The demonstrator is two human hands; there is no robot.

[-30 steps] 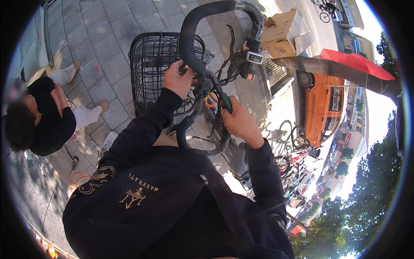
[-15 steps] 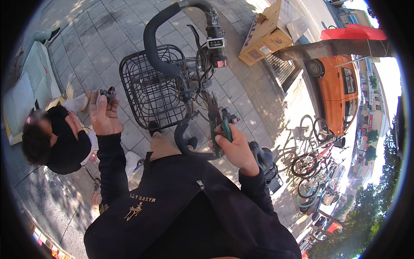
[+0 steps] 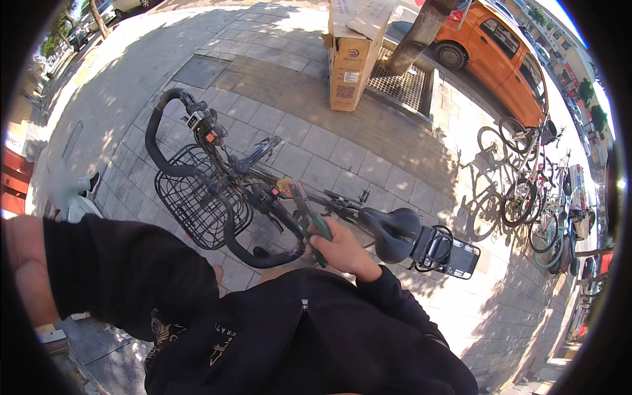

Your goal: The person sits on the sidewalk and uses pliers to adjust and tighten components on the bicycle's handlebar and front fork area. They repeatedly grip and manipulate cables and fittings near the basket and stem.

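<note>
Since the earlier frame my left hand has dropped out of sight: it was raised off to the left holding a small part, now only the black sleeve [image 3: 125, 276] shows at the lower left, so I cannot tell what those fingers are doing. View has also swung, the bike now lies across the middle of the picture rather than straight ahead. Right hand [image 3: 342, 249] is curled tight around the green grips of a pair of pliers [image 3: 304, 212], fingers [image 3: 324, 253] fully wrapped, thumb over the top. Pliers point up and away from me, nose at the orange fitting [image 3: 284, 187] on the frame just behind the handlebar stem; whether the nose actually bites on it is too small to tell. Black handlebar [image 3: 197, 164] curves around the wire basket [image 3: 197, 204], its near end passes just below my right hand. Black saddle [image 3: 390, 230] sits just right of the hand, rear rack [image 3: 447, 253] beyond it. Paving-slab pavement [image 3: 276, 72] under everything. Tall cardboard box [image 3: 352, 56] stands further out, orange car [image 3: 503, 56] parked behind it, a row of parked bicycles [image 3: 520, 171] off to the right.
</note>
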